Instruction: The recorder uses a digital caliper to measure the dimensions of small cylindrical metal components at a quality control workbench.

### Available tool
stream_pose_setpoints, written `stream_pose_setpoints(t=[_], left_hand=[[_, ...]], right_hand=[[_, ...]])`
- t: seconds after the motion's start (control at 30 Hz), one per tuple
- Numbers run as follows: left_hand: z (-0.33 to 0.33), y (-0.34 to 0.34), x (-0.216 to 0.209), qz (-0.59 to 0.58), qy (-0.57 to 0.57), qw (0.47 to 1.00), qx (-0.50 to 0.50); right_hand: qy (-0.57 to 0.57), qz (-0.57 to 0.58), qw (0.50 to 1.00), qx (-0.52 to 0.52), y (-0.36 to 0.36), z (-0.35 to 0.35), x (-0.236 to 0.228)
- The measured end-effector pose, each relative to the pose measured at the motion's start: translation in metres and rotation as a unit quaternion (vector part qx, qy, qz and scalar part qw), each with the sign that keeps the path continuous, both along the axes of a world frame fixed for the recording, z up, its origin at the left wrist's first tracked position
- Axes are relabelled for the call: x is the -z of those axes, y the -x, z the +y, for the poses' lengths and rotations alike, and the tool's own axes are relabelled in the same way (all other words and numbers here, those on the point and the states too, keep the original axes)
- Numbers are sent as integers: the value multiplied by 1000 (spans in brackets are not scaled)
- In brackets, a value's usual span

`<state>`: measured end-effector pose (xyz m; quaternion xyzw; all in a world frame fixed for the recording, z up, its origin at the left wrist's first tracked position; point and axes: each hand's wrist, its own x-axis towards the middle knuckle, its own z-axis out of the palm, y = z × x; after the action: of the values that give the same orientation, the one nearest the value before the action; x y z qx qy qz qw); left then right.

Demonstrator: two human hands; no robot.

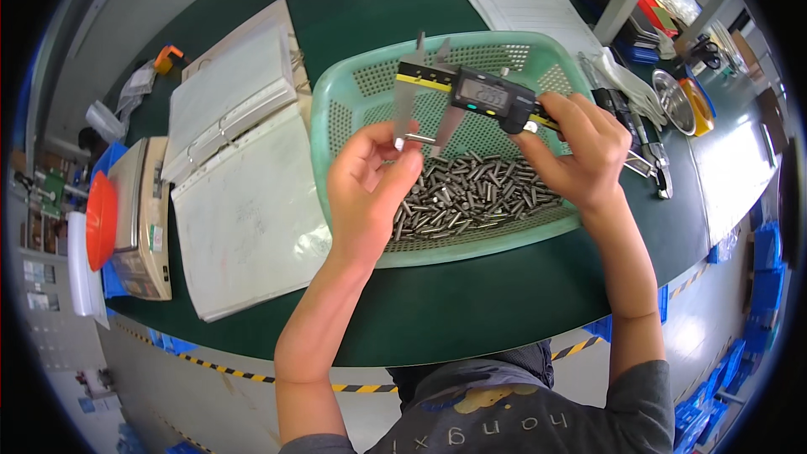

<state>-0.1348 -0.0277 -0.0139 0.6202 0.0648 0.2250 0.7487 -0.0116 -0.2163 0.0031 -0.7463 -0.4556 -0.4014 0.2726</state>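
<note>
Head view: wide fisheye, left of a side-by-side pair, looking down and forward from above the wearer's shirt [521, 424]. Left hand [366, 176] and right hand [584, 151] close, mid-view. Table [496, 303] spans near to far; edges bend toward the rim.

Open binder [248, 219] lay at left, scale [154, 202] beside it, orange-red dish [101, 220] farther left. Loose papers [534, 17], white glove [632, 88], metal bowl [671, 99] sat toward right; blue bins [765, 265] far right.

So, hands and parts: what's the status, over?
Left hand pinching one metal pin. Right hand holding digital caliper, pin at its jaws. Loose pins in green basket beneath.
</note>
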Motion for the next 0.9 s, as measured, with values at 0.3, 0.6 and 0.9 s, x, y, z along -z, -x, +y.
stream_pose_setpoints(t=[0.3,0.6,0.9], left_hand=[[-16,3,12,136,-595,792,-5],[-15,2,14,115,-401,908,-25],[-2,-1,2,-9,-8,999,-29]], right_hand=[[11,26,999,24,1,-2,6],[5,20,1000,-5,1,1,8],[3,-14,1000,4,-3,3,1]])
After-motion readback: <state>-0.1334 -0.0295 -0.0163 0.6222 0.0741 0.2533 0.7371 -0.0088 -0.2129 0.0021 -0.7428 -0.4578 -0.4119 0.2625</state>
